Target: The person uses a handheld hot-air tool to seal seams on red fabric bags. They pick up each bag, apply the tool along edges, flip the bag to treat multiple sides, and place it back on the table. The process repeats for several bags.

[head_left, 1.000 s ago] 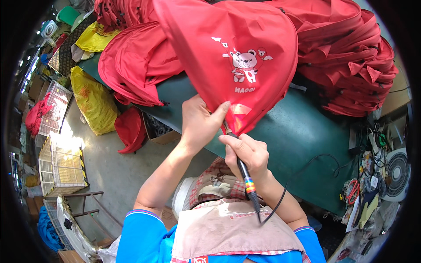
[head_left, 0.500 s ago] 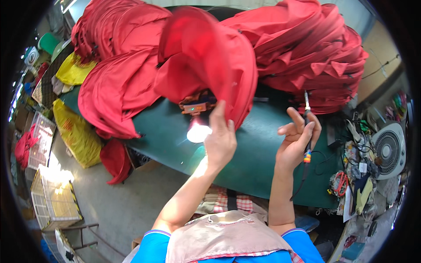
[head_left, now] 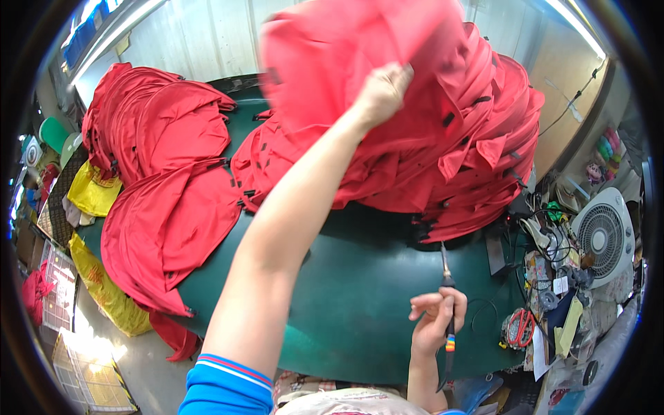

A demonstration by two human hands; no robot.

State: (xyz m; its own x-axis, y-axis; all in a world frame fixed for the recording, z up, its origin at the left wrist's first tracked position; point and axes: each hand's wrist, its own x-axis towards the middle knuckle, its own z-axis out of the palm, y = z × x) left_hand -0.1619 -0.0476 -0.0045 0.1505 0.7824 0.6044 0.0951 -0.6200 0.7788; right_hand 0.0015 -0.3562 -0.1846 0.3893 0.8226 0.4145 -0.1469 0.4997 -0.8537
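My left hand (head_left: 382, 93) is raised over the far side of the table, its fingers closed on a red fabric piece (head_left: 325, 62) that hangs blurred in the air. Behind and below it, a big heap of red fabric pieces (head_left: 477, 173) with small black tabs covers the right back of the table. Low at the right, my right hand (head_left: 434, 321) grips a soldering iron (head_left: 449, 297) by its dark handle with coloured bands. Its metal tip points away from me, just short of the heap's front edge, and its cord trails down.
More red pieces (head_left: 155, 131) lie stacked at the left of the dark green table (head_left: 346, 297). Yellow bags (head_left: 104, 290) stand off its left edge. At the right are a white fan (head_left: 602, 235), red-handled scissors (head_left: 523, 328) and tangled cables.
My left hand has moved up and away from me, and now holds a red piece high. The right hand with the soldering iron sits lower in view. The lit lamp no longer shows.
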